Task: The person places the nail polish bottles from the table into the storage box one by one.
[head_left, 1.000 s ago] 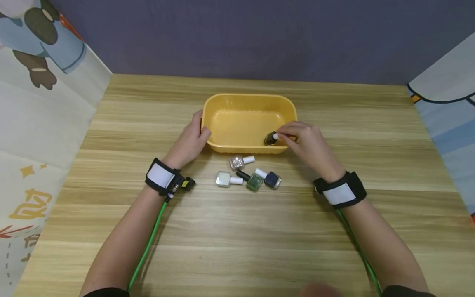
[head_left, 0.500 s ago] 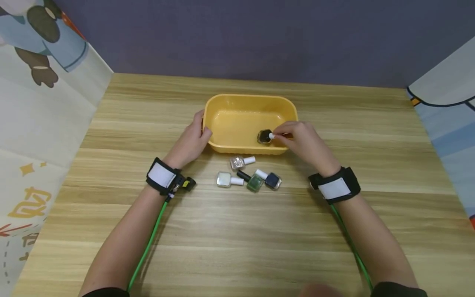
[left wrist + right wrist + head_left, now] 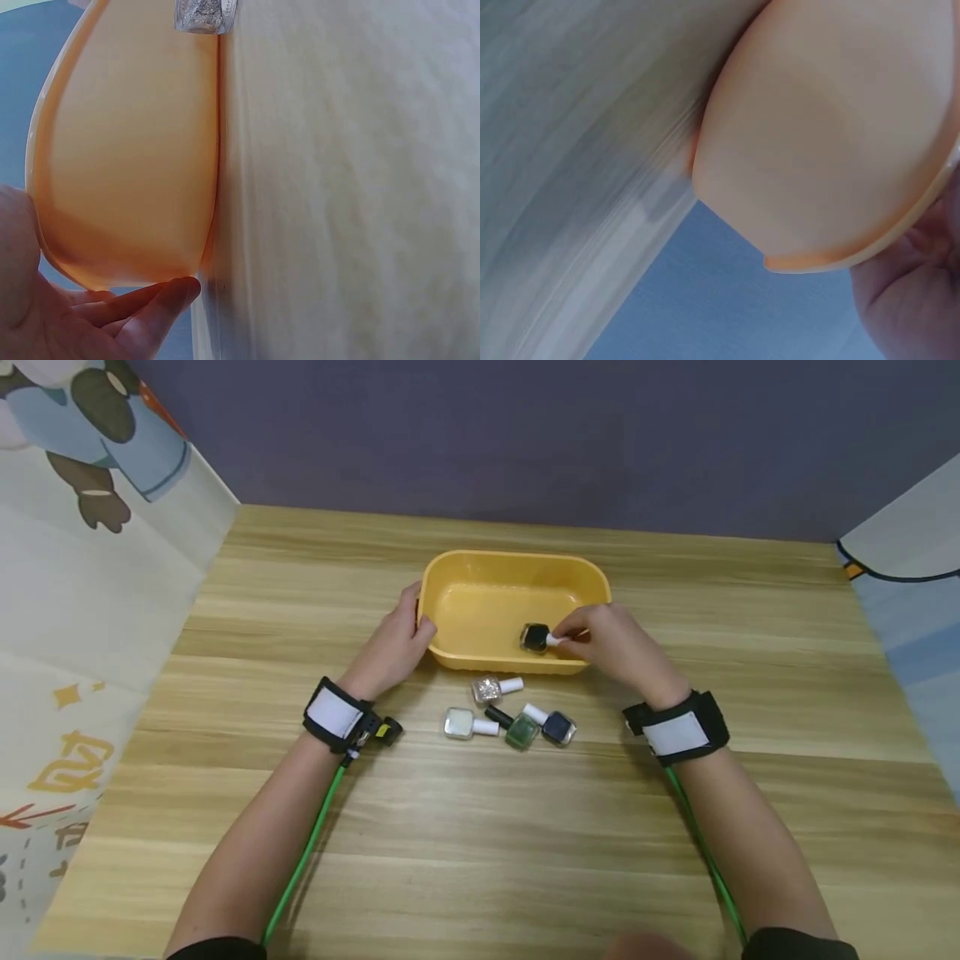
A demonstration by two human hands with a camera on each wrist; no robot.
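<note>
We see the right hand (image 3: 611, 643) reaching over the near right rim of the tub (image 3: 480, 564), its fingertips pinched on the white cap of a dark bottle (image 3: 535, 637) that sits low inside the tub, near its right end. The left hand (image 3: 393, 647) lies against the tub's left end, thumb hooked over the rim and fingers curved round the outer wall; the left wrist view shows those fingers (image 3: 142, 304) under the tub's rounded corner.

The tub is smooth, glossy yellow-orange plastic, oblong with rounded corners. The dark bottle is small and squarish. On the wooden table (image 3: 750, 635), just in front of the tub, lie four more bottles on their sides: a glitter one (image 3: 487, 689), a pale one (image 3: 457, 723), a green one (image 3: 519, 732) and a navy one (image 3: 559, 727), the last two touching.

Both forearms run forward from the near edge, wrists in black-and-white straps, green cables trailing back.
</note>
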